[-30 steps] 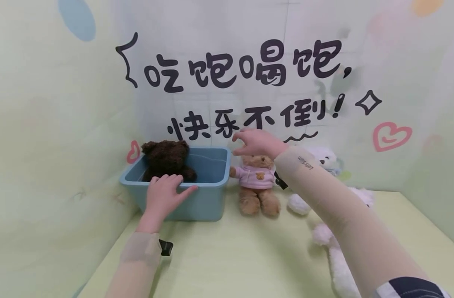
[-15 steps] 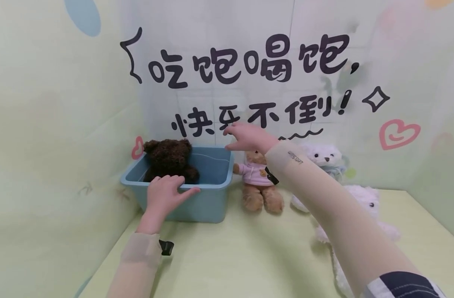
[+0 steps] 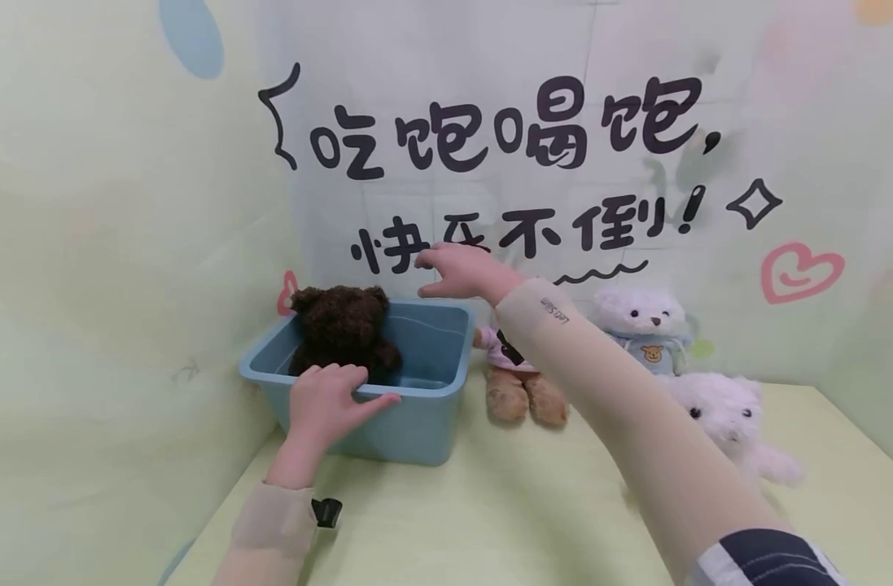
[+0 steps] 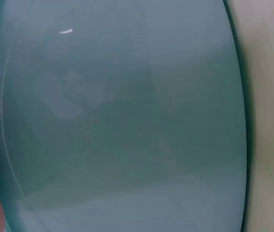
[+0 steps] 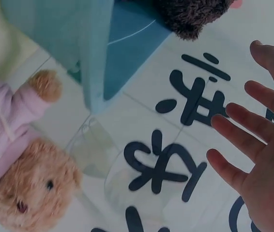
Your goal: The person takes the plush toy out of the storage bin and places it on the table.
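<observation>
A blue plastic bin (image 3: 417, 419) stands in the back left corner with a dark brown teddy bear (image 3: 343, 325) sitting inside. My left hand (image 3: 336, 391) grips the bin's front rim, fingers hooked over it and thumb along the outside. The left wrist view shows only the bin's wall (image 4: 127, 121) close up. My right hand (image 3: 449, 273) hovers open and holds nothing above the bin's right rear corner; its spread fingers (image 5: 243, 121) show against the lettered wall. A tan bear in a pink hoodie (image 3: 523, 395) sits right of the bin, partly hidden by my right forearm.
A white bear in a blue hoodie (image 3: 640, 321) leans on the back wall. Another white bear (image 3: 724, 411) sits in front of it. Walls close in at the left and back of the pale green tabletop (image 3: 490, 521).
My right hand has moved left, from above the tan bear's head to over the bin's right rear corner. The left hand has stayed on the rim.
</observation>
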Available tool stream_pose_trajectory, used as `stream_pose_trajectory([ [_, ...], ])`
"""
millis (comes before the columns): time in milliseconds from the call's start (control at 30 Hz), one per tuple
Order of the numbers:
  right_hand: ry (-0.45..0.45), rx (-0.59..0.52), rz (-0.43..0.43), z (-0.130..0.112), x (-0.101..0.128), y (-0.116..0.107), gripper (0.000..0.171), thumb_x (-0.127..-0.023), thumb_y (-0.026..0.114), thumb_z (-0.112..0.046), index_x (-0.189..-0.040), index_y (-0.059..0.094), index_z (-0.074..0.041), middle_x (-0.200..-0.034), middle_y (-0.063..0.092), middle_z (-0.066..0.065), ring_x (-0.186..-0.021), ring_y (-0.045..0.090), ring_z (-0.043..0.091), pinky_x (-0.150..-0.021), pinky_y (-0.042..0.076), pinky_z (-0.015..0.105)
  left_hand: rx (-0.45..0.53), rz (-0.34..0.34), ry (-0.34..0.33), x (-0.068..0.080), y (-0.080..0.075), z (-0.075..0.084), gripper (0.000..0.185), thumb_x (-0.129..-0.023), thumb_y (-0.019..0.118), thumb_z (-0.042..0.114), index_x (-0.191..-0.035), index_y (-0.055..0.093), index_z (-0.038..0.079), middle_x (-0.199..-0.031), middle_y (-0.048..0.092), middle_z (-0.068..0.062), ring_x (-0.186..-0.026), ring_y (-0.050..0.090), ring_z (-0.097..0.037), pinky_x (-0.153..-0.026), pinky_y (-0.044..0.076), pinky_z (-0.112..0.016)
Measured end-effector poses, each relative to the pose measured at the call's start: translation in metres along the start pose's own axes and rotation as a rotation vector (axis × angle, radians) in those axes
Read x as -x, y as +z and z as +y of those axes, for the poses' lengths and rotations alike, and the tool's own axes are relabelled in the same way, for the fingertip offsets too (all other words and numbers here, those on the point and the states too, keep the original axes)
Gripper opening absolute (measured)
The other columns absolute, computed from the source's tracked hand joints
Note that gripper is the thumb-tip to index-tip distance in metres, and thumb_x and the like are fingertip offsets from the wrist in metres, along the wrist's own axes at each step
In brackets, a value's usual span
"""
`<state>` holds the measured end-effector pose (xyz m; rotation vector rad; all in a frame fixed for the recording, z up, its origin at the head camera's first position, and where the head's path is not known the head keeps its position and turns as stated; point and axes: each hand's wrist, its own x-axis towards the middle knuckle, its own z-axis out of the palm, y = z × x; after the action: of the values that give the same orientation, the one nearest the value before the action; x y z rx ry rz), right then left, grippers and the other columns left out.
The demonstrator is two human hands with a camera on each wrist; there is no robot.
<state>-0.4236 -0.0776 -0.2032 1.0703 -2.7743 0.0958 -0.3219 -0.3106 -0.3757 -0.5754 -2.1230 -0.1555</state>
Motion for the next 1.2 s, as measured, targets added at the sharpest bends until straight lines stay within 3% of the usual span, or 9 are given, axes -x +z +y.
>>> stream_pose_trajectory([
  [133,-0.024,-0.032,0.002,-0.010,-0.012,0.009,0.051,-0.093,0.061,-0.041,-0.138,0.051,-0.018,-0.135,0.052,0.005,-0.115,0.054,0.020,-0.096,0.044,0.038,0.016,0.041,0.034,0.000,0.000,0.003,0.063,-0.069,0.067,0.073,-0.058,0.032,0.022,-0.052,0.023,0.008,-0.044,0.021,-0.011,-0.044,0.017,-0.028],
  [233,-0.046,-0.038,0.017,-0.016,-0.021,0.016,0.051,-0.094,0.060,-0.039,-0.139,0.049,-0.018,-0.137,0.050,0.005,-0.115,0.055,0.020,-0.096,0.044,0.038,0.019,0.021,0.031,-0.002,-0.001,0.006,0.062,-0.069,0.068,0.071,-0.058,0.032,0.022,-0.052,0.023,0.008,-0.043,0.022,-0.011,-0.044,0.018,-0.028],
  [467,-0.131,0.032,0.163,-0.034,-0.040,0.032,0.047,-0.095,0.060,-0.036,-0.137,0.051,-0.017,-0.132,0.054,0.005,-0.107,0.058,0.018,-0.090,0.047,0.035,0.031,-0.090,-0.024,-0.006,-0.010,0.013,0.066,-0.078,0.039,0.085,-0.058,0.034,0.022,-0.051,0.027,0.008,-0.045,0.026,-0.010,-0.046,0.023,-0.028],
  [567,-0.151,0.060,0.185,-0.043,-0.047,0.036,0.047,-0.095,0.061,-0.035,-0.137,0.051,-0.016,-0.131,0.054,0.004,-0.103,0.058,0.017,-0.087,0.048,0.033,0.025,-0.114,-0.032,-0.007,-0.012,0.014,0.066,-0.078,0.037,0.085,-0.058,0.034,0.022,-0.051,0.027,0.007,-0.045,0.027,-0.010,-0.047,0.023,-0.028],
  [667,-0.152,0.050,0.139,-0.051,-0.054,0.040,0.055,-0.093,0.063,-0.036,-0.141,0.046,-0.016,-0.137,0.050,0.005,-0.106,0.057,0.017,-0.091,0.047,0.033,0.017,-0.123,-0.035,-0.008,-0.013,0.013,0.065,-0.078,0.044,0.083,-0.059,0.035,0.022,-0.051,0.028,0.007,-0.045,0.028,-0.010,-0.047,0.024,-0.028],
  [800,-0.124,0.002,0.045,-0.060,-0.063,0.048,0.072,-0.089,0.068,-0.040,-0.149,0.035,-0.017,-0.149,0.040,0.004,-0.124,0.049,0.019,-0.104,0.038,0.037,0.011,-0.137,-0.050,-0.008,-0.014,0.013,0.064,-0.077,0.050,0.081,-0.059,0.036,0.022,-0.052,0.030,0.007,-0.047,0.030,-0.010,-0.049,0.026,-0.027],
  [1000,-0.052,-0.165,-0.051,-0.073,-0.068,0.060,0.090,-0.085,0.074,-0.036,-0.155,0.021,-0.018,-0.156,0.029,0.006,-0.139,0.032,0.023,-0.110,0.029,0.041,0.008,-0.127,-0.055,-0.005,-0.016,0.011,0.066,-0.078,0.041,0.084,-0.058,0.036,0.021,-0.051,0.030,0.007,-0.047,0.030,-0.010,-0.049,0.026,-0.028],
  [1200,-0.021,-0.233,-0.105,-0.080,-0.069,0.067,0.095,-0.082,0.078,-0.032,-0.155,0.019,-0.020,-0.155,0.031,0.009,-0.138,0.030,0.028,-0.109,0.029,0.049,0.004,-0.061,-0.032,-0.001,-0.017,0.005,0.068,-0.079,0.035,0.085,-0.058,0.034,0.021,-0.051,0.027,0.007,-0.046,0.029,-0.011,-0.048,0.024,-0.028],
])
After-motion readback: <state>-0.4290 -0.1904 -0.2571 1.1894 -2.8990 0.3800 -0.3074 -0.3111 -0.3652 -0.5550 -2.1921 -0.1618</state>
